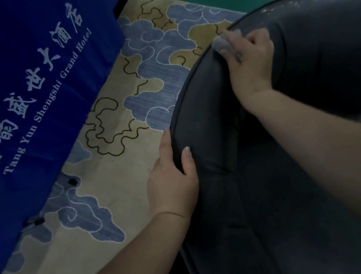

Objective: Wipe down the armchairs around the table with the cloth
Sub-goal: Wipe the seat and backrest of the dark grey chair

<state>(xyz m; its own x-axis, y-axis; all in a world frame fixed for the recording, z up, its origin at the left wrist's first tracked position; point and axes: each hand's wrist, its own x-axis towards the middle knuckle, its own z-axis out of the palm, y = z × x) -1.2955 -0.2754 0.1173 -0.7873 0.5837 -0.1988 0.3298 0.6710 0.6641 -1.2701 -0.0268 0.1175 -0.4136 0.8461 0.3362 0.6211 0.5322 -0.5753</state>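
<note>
Right hand (pixel 251 61): fingers curled over a small grey cloth (pixel 223 43), pressing it against the far left edge of the armchair (pixel 261 172); the cloth shows just beyond the fingertips, at the piped rim.

Left hand (pixel 173 182): grasping the near left rim of the same armchair, thumb on the inner face, fingers wrapped round the outer side.

Armchair: dark grey, curved back, pale specks on its far upper edge.

Carpet (pixel 114 169): beige with blue cloud pattern, left of the chair.

Tablecloth (pixel 16 78): blue, white lettering, hanging at far left.
</note>
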